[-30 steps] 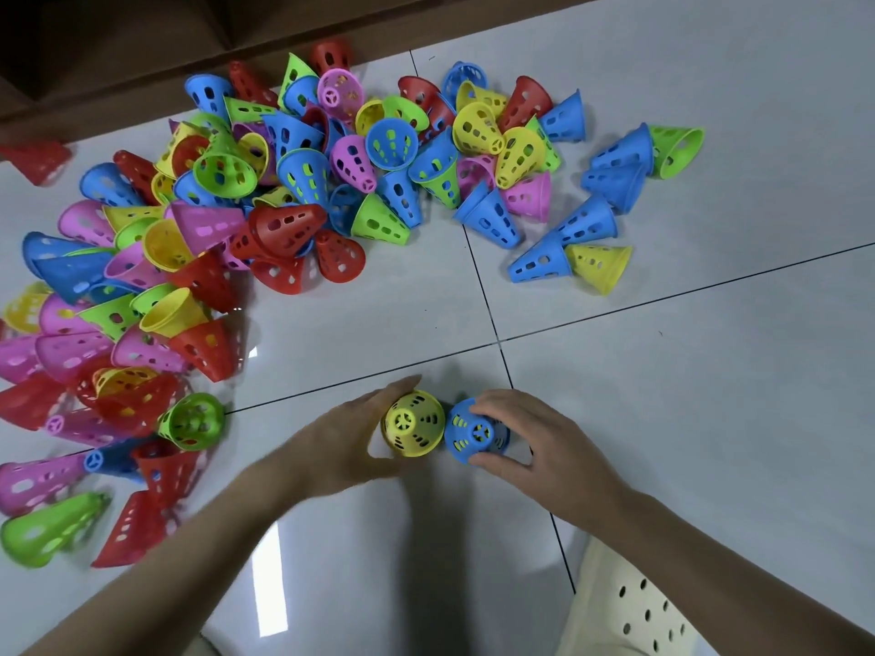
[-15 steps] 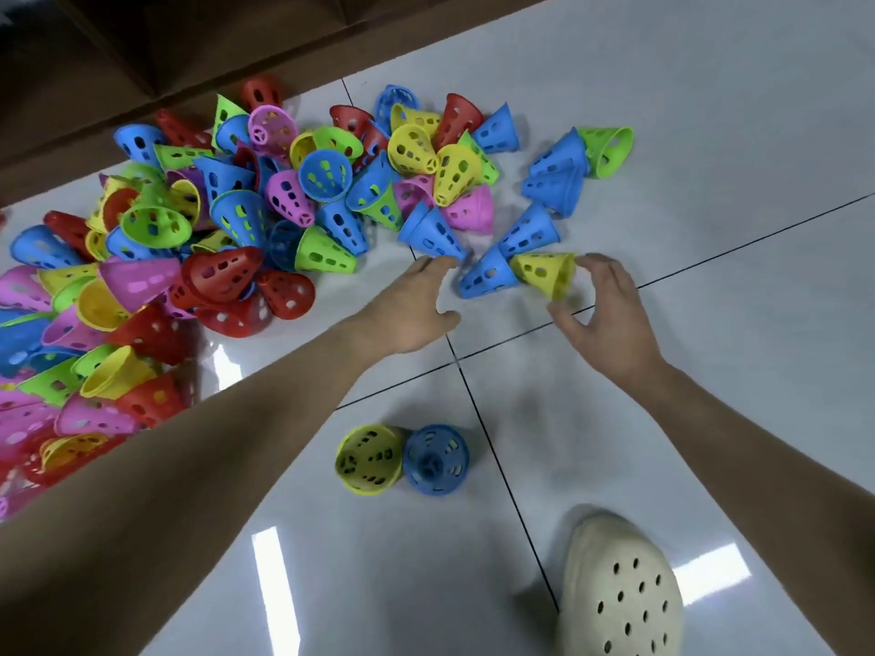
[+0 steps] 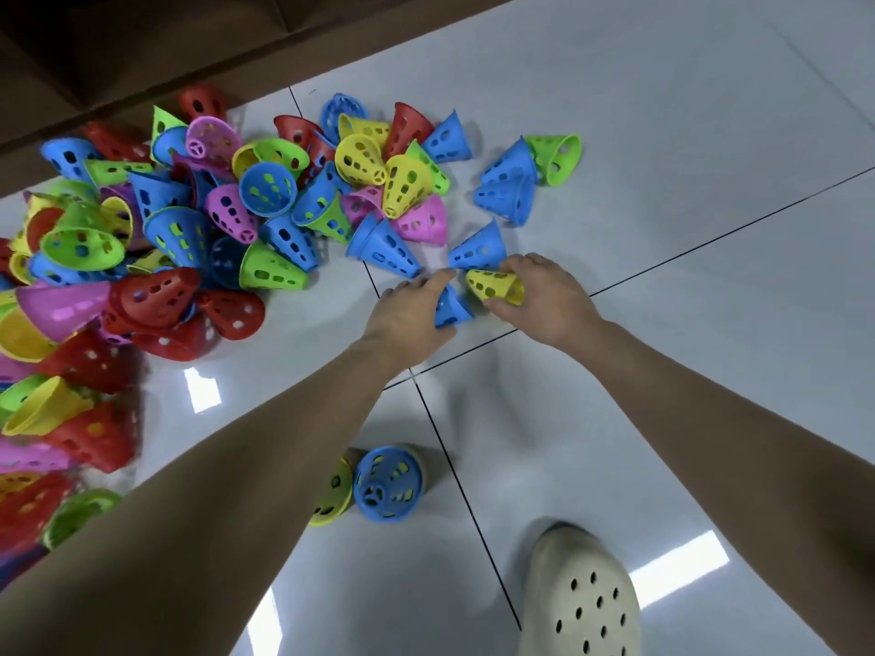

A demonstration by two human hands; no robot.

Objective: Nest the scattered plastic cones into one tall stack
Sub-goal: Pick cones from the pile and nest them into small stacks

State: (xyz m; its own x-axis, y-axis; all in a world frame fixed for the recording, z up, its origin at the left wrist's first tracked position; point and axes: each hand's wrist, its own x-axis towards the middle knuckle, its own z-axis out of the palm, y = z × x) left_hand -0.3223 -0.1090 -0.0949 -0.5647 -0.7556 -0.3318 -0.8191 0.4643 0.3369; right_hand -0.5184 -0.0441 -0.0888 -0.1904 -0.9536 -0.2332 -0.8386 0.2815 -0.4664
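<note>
A blue cone [image 3: 452,309] is gripped by the left hand [image 3: 411,314] and a yellow cone [image 3: 495,286] by the right hand [image 3: 544,300] at the pile's edge on the floor [image 3: 686,419]; 2 upright cones [image 3: 374,485] wait nearer. Each is best lifted clear, turned wide end down, then lowered squarely over a matching tip.

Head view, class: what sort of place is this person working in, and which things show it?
Probably an indoor room, worked at floor level: glossy white floor tiles with dark grout lines, a cream clog on them, and brown wooden furniture beyond the cones.
</note>
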